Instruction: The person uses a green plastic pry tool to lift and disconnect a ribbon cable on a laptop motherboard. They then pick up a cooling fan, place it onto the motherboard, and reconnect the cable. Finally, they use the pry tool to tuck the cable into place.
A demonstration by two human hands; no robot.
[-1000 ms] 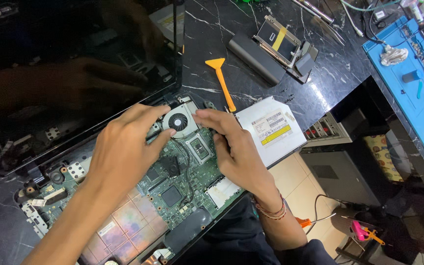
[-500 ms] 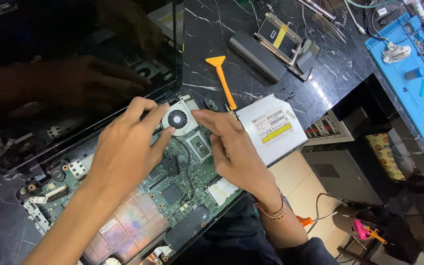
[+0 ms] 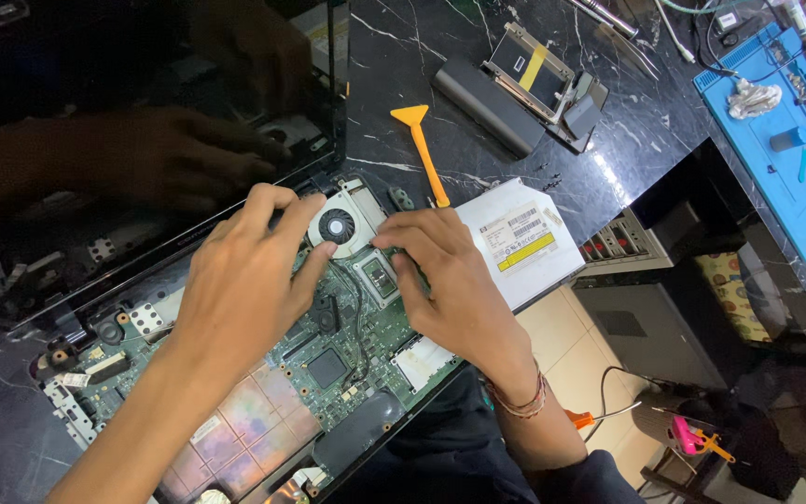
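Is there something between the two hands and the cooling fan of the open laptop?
Nothing visible. The left hand and the right hand both already touch the cooling fan at its edges. The orange pry tool lies apart on the table.

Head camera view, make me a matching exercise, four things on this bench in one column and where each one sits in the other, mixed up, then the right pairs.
Things:
1. cooling fan
2. orange pry tool
3. optical drive
4. blue mat

Places:
A. far right of the bench, with small tools on it
B. on the dark marble top, above the right hand
C. between the fingertips of the left hand and the right hand
D. just right of the right hand, at the bench edge

Pairs: 1-C, 2-B, 3-D, 4-A
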